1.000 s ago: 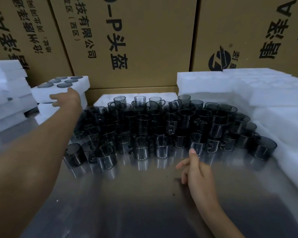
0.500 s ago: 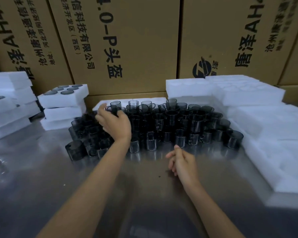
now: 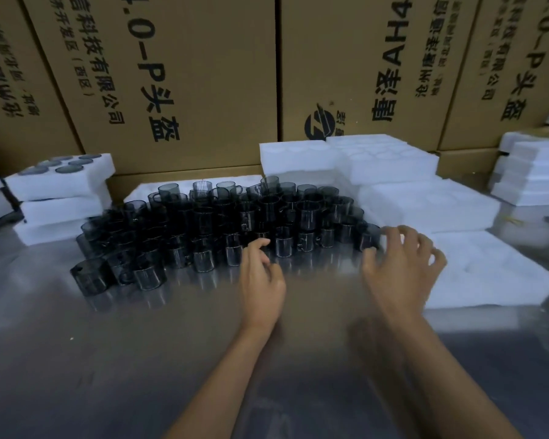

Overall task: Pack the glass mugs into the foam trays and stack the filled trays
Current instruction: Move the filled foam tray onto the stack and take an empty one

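Both hands hover empty with loosely spread fingers over the steel counter [image 3: 76, 359]: left hand [image 3: 262, 280] near the smoked glass mugs [image 3: 203, 223], right hand [image 3: 400, 267] at three o'clock, beside an empty foam tray [image 3: 488, 274].

The near half of the metal table [image 3: 114, 359] lies bare. Beyond it, packed glass mugs [image 3: 222, 223] block the middle (rims nearly touching), hemmed by a stack of filled foam trays [image 3: 61, 198] left, empty foam trays [image 3: 476, 270] right, and cardboard boxes [image 3: 184, 74] behind.
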`<state>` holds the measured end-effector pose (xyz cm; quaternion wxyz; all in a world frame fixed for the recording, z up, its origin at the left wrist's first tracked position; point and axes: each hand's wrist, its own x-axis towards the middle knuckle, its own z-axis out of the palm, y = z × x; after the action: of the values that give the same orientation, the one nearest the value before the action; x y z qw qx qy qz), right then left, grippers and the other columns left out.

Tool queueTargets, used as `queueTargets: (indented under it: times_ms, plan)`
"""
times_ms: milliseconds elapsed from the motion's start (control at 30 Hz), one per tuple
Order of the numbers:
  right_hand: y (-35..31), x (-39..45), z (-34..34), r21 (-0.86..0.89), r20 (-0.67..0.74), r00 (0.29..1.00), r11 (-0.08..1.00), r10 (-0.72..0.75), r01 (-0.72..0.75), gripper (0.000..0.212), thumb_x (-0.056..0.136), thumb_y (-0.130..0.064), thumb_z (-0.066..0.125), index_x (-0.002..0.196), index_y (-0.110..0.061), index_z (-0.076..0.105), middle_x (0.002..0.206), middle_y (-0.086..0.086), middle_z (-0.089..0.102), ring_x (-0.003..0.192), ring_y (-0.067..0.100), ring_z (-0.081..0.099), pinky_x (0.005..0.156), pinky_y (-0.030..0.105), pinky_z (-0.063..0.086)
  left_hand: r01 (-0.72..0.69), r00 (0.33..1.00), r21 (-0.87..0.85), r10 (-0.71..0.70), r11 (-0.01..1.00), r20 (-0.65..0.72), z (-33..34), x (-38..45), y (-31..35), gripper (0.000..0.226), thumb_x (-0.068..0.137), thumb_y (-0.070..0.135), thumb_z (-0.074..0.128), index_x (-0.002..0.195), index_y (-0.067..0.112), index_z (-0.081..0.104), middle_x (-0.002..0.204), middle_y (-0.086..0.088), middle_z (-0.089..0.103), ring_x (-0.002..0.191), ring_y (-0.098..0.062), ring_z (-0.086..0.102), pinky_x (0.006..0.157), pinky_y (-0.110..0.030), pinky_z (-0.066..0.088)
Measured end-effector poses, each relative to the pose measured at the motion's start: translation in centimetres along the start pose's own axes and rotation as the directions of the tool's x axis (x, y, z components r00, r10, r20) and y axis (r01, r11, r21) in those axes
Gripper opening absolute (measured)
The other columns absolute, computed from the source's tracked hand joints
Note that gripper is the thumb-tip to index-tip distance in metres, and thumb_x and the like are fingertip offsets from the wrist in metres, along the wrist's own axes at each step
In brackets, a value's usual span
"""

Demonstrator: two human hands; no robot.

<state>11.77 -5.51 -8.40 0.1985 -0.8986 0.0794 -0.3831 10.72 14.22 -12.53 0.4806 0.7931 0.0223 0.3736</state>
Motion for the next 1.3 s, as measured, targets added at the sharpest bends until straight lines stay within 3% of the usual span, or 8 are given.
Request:
queueTargets:
  times_ms: [100, 233, 467, 633, 800, 1033, 1200, 1300]
  plan:
    - [3.5, 1.7, -0.4, -0.372, 0.339, 0.912, 0.923, 0.232, -0.097, 0.046, 0.093, -0.041, 0.051, 0.13, -0.016, 0.053, 0.146, 0.009, 0.043, 0.138, 0.034, 0.031, 0.115, 0.048, 0.016, 0.025, 0.999, 0.0, -0.025, 1.0, 0.022, 0.1, 0.0, -0.2, 0.042, 0.087, 0.002, 0.049, 0.119, 0.03, 0.048, 0.087, 0.011, 0.044, 0.071, -0.006, 0.049, 0.058, -0.013, 0.037]
    - [3.4, 1.5, -0.9, -0.488, 0.384, 0.911, 0.871, 0.151, 0.062, 0.027, 0.089, -0.032, 0.053, 0.109, -0.017, 0.059, 0.126, 0.004, 0.05, 0.12, 0.031, 0.041, 0.095, 0.04, 0.031, 0.088, 0.996, -0.02, -0.088, 0.996, 0.009, 0.0, 0.1, -0.6, 0.039, 0.086, 0.001, 0.051, 0.112, 0.03, 0.05, 0.087, 0.009, 0.046, 0.071, -0.004, 0.05, 0.058, -0.012, 0.04]
    - [-3.3, -1.9, -2.6, -0.219, 0.581, 0.813, 0.97, 0.041, 0.108, 0.017, 0.093, -0.025, 0.054, 0.1, -0.009, 0.056, 0.127, 0.009, 0.04, 0.108, 0.028, 0.047, 0.069, 0.033, 0.037, 0.303, 0.953, -0.182, -0.297, 0.935, 0.062, -0.8, 0.2, -0.8, 0.027, 0.09, 0.007, 0.052, 0.104, 0.03, 0.054, 0.089, -0.001, 0.055, 0.076, -0.018, 0.054, 0.066, -0.028, 0.046]
    - [-9.9, -5.2, -3.9, 0.039, 0.722, 0.68, 0.988, -0.129, 0.146, 0.036, 0.096, -0.02, 0.055, 0.067, -0.015, 0.034, 0.139, 0.019, 0.038, 0.089, 0.031, 0.054, 0.069, 0.031, 0.037, 0.5, 0.856, -0.461, -0.499, 0.733, 0.136, -2.4, 1.0, -0.3, 0.014, 0.094, 0.011, 0.057, 0.094, 0.023, 0.065, 0.082, 0.001, 0.065, 0.071, -0.012, 0.057, 0.062, -0.021, 0.046]
    - [-15.2, -7.8, -4.4, 0.323, 0.721, 0.595, 0.932, -0.354, 0.164, 0.025, 0.096, -0.026, 0.051, 0.109, -0.007, 0.059, 0.109, 0.011, 0.056, 0.096, 0.029, 0.057, 0.071, 0.03, 0.039, 0.651, 0.755, -0.4, -0.501, 0.645, 0.422, -5.7, 2.6, -0.7, 0.017, 0.087, 0.016, 0.07, 0.101, 0.024, 0.074, 0.1, 0.002, 0.073, 0.088, -0.009, 0.069, 0.072, -0.019, 0.052]
    - [-15.5, -6.3, -3.9, 0.554, 0.653, 0.624, 0.832, -0.43, -0.006, 0.025, 0.091, -0.027, 0.052, 0.086, -0.016, 0.074, 0.085, -0.001, 0.073, 0.07, 0.017, 0.065, 0.061, 0.031, 0.055, 0.643, 0.75, -0.37, -0.452, 0.671, 0.483, -10.0, 3.7, -1.9, 0.03, 0.086, -0.002, 0.065, 0.113, 0.011, 0.069, 0.102, -0.013, 0.075, 0.091, -0.024, 0.072, 0.073, -0.028, 0.057]
    - [-13.3, -2.4, -1.0, 0.53, 0.514, 0.818, 0.846, -0.259, -0.065, 0.02, 0.088, -0.026, 0.06, 0.101, -0.027, 0.075, 0.1, -0.012, 0.074, 0.094, 0.011, 0.065, 0.077, 0.023, 0.045, 0.607, 0.795, -0.399, -0.513, 0.688, 0.324, -10.0, 4.1, -2.5, 0.027, 0.083, -0.001, 0.07, 0.105, 0.014, 0.071, 0.098, -0.008, 0.077, 0.093, -0.03, 0.071, 0.084, -0.04, 0.058]
    - [-10.9, 1.4, 1.5, 0.382, 0.511, 0.841, 0.923, -0.176, -0.038, 0.039, 0.089, -0.028, 0.06, 0.128, -0.027, 0.062, 0.123, -0.001, 0.065, 0.117, 0.021, 0.056, 0.091, 0.032, 0.048, 0.595, 0.803, -0.392, -0.511, 0.701, 0.305, -9.9, 4.2, -2.7, 0.024, 0.083, 0.001, 0.07, 0.101, 0.016, 0.072, 0.098, -0.003, 0.077, 0.098, -0.03, 0.072, 0.091, -0.044, 0.057]
